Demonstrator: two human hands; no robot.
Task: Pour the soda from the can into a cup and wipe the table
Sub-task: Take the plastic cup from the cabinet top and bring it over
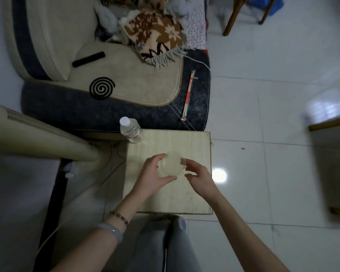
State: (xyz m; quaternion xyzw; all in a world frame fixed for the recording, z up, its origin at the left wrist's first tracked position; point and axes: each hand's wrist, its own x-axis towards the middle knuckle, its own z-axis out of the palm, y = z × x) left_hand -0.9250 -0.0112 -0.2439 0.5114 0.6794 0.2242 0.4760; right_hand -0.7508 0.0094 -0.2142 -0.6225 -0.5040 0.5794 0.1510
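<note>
Gripping a clear plastic cup point(170, 163) with the left hand point(152, 176), fingers and thumb curled round its left side. Pinching its right edge with the right hand point(199, 178), or so it looks. Holding it over the middle of the pale wooden surface point(186, 142); hard to tell whether lifted or resting, and whether filled. Judged as readying the cup, ahead of any pouring. No soda can in view, nor any cloth. Next, probably: set the cup down upright and steady, free one hand, fetch the can. Farther out, standing at the far left corner of the surface, a clear water bottle with a white cap point(131, 131), well apart from the cup.
</note>
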